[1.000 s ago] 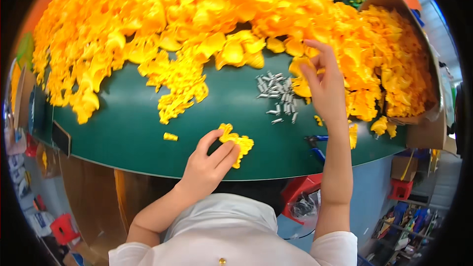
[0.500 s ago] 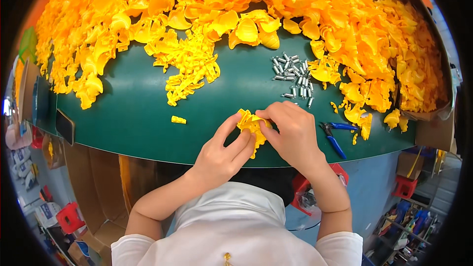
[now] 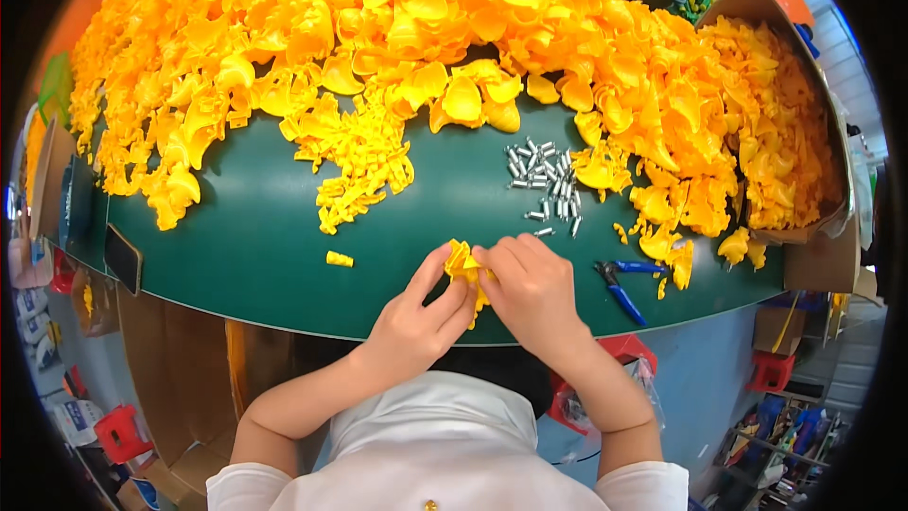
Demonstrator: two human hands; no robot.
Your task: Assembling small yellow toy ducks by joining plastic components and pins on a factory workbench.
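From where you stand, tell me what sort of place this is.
Probably an assembly workshop: yellow plastic parts heaped on a green table, with small metal cylinders and blue-handled pliers.

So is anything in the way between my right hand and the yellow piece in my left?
Nothing visible: the right hand touches the yellow piece, which the left hand grips over the green table. The silver cylinders lie beyond the hands and the blue-handled cutters off to the right.

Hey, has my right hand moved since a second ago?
Yes. Your right hand has come left and toward the near edge of the table: from right of the silver pieces to their near side, beside your left hand.
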